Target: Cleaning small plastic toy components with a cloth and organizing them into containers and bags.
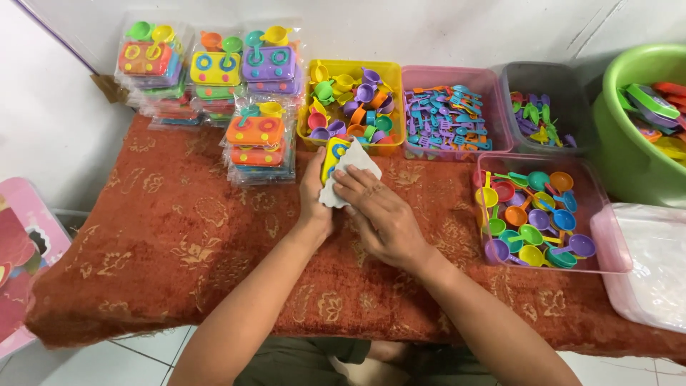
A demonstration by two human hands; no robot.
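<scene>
My left hand holds a small yellow toy stove with blue rings upright on the red patterned cloth. My right hand presses a white cloth against the toy's right side. Both hands meet just in front of the yellow tub of small coloured toy cups and pots.
Stacks of bagged toy stove sets stand at the back left. A pink tub of toy utensils, a grey tub, a clear tub of toy pans, a green basin and a white container line the right.
</scene>
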